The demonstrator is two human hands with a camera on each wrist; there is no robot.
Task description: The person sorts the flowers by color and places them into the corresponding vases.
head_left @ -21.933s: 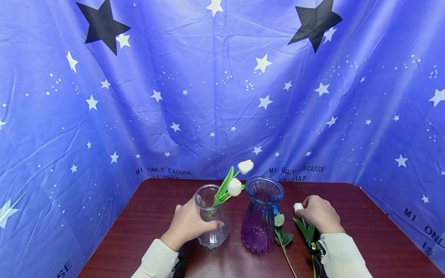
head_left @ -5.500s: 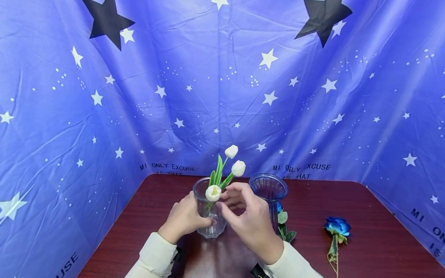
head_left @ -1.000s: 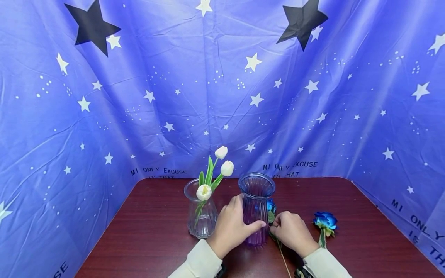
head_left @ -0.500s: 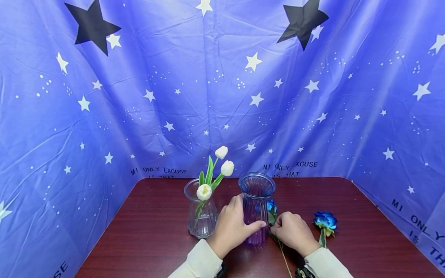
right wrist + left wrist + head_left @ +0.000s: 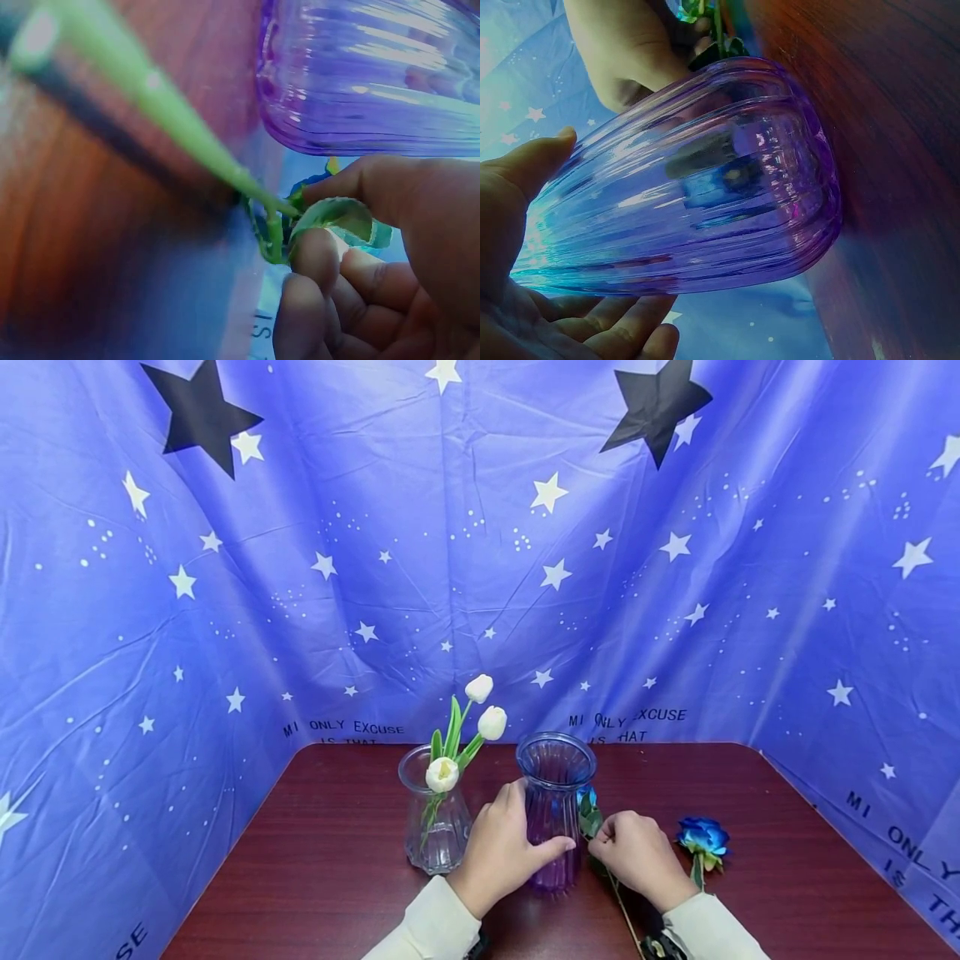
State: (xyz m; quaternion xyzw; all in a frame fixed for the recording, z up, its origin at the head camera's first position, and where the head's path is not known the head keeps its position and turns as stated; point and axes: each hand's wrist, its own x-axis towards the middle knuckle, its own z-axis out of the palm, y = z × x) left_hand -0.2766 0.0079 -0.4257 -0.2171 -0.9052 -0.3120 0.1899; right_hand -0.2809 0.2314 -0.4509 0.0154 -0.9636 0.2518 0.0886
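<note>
A ribbed vase, blue at the rim and purple below, stands upright on the table. My left hand holds its left side, thumb across the front; the left wrist view shows the fingers curved round the vase. To its right, my right hand pinches the leafy stem of a blue rose, whose bloom is partly hidden behind the vase. The green stem runs past the fingertips in the right wrist view. Further left, a clear glass vase holds three white tulips.
A second blue rose lies on the dark red table, right of my right hand, its lower stem hidden by the arm. A blue star-printed cloth surrounds the table at the back and sides.
A third tulip has joined the clear vase. My left hand has gone from that vase to the purple one. In the last second, the right hand shifts slightly right with the rose stem.
</note>
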